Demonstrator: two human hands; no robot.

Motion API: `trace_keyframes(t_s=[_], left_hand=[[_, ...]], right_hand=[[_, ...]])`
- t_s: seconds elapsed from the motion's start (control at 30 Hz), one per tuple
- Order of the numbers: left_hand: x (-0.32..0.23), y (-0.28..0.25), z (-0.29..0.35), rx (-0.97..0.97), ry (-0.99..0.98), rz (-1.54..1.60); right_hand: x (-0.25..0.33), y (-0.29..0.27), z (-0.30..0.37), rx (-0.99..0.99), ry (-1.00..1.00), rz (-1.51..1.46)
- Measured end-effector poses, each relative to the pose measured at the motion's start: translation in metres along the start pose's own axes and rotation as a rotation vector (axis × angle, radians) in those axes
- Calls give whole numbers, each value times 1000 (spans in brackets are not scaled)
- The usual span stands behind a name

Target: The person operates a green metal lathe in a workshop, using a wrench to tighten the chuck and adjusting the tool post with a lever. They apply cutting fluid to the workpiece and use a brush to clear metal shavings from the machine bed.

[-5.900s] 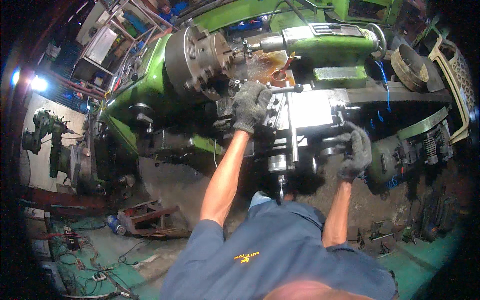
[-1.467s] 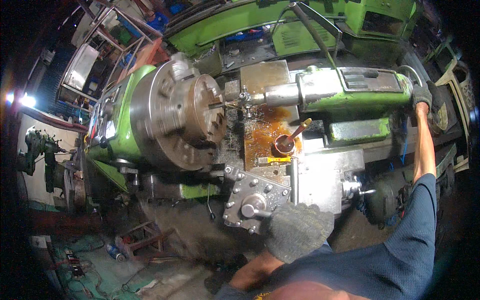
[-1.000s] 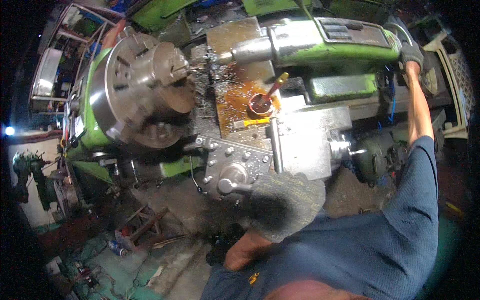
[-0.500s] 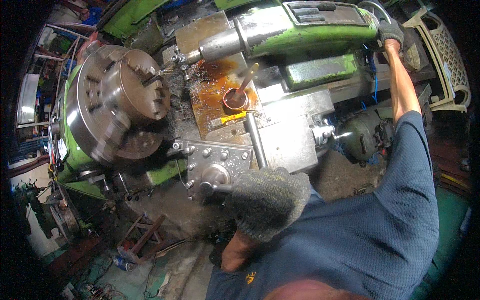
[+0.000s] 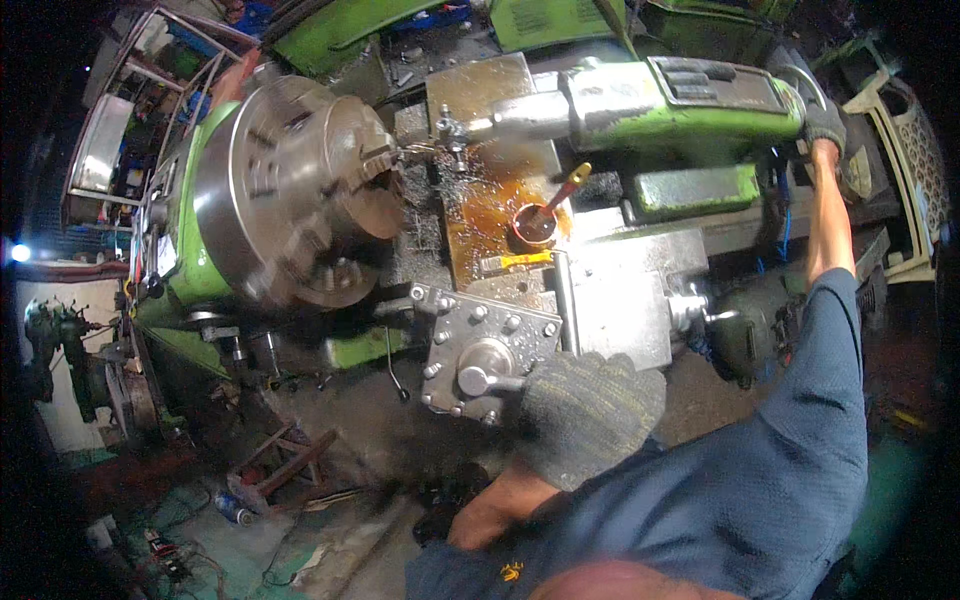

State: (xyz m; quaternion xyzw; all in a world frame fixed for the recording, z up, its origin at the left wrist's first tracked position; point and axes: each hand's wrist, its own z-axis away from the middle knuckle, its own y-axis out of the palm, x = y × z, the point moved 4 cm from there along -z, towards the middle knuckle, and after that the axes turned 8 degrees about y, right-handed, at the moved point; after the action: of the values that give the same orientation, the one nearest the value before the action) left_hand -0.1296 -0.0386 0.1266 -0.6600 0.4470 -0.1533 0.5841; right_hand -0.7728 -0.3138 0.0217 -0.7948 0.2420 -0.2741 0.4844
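Note:
My left hand (image 5: 592, 418), in a grey knitted glove, is closed round the end of the lever (image 5: 507, 383) on the square tool post (image 5: 455, 335). Its fingertips are mostly hidden under the glove's back. Far to the right, my gloved right hand (image 5: 825, 125) grips the rim of the handwheel (image 5: 806, 84) at the end of the green lathe tailstock (image 5: 625, 108). Left of the tool post, the big lathe chuck (image 5: 225, 195) is blurred by rotation. A slim tool held from the tailstock points toward the chuck's face.
A red cup (image 5: 534, 228) with a brush (image 5: 568, 190) in it stands on an oily, chip-strewn plate (image 5: 475, 215). Beside it lies a yellow-handled flat brush (image 5: 525, 261). A cream plastic chair (image 5: 895, 170) is at the right, and a small reddish stand (image 5: 285, 465) sits on the floor.
My view has shifted, so the lathe and both hands sit farther right and a little lower. Both hands keep their holds on the lever and the handwheel. The chuck is blurred in both frames.

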Motion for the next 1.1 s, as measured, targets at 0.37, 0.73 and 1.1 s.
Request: trace_keyframes(t_s=[0.37,0.73,1.1], left_hand=[[-7,-3,-13,188,-127,-144],[-14,-2,-11,-93,-186,-416],[-17,-2,-16,-286,-211,-382]], right_hand=[[-45,27,43,456,448,-1719],[-109,218,93,633,376,-578],[-196,132,110,504,473,-1094]])
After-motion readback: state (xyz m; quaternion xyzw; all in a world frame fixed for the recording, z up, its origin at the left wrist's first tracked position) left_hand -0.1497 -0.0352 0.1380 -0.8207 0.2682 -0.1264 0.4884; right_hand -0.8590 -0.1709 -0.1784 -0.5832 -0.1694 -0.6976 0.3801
